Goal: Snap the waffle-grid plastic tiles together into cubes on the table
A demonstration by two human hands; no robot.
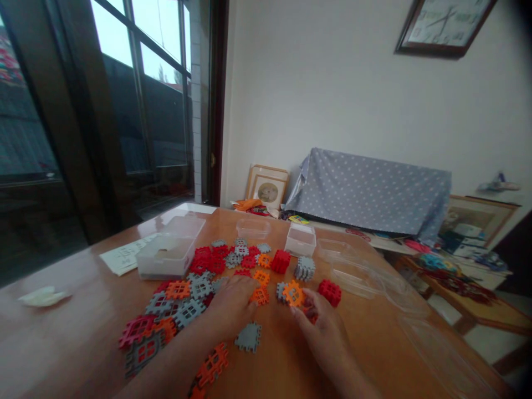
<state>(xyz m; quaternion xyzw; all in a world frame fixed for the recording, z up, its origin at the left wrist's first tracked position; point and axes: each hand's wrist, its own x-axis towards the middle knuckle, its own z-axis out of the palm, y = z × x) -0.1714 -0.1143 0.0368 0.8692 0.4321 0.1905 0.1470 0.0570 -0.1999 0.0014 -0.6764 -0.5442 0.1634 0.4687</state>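
Gripping a notched orange plastic tile (pixel 293 293) over the glossy counter (pixel 282 354) with our right hand (pixel 324 324), we bend our left hand (pixel 235 299), grasp unclear, at the toothed heap (pixel 200 286); white wall (pixel 353 94) behind.

Daylight from window (pixel 160 33) at left, blown out; glare on table (pixel 95 263). Detail soft, clock (pixel 443 25) skewed, top-right corner dark.

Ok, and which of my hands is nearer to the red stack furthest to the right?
Right. Your right hand is close to the red stack, which sits just beyond its knuckles; your left hand is farther left, over the loose pieces.
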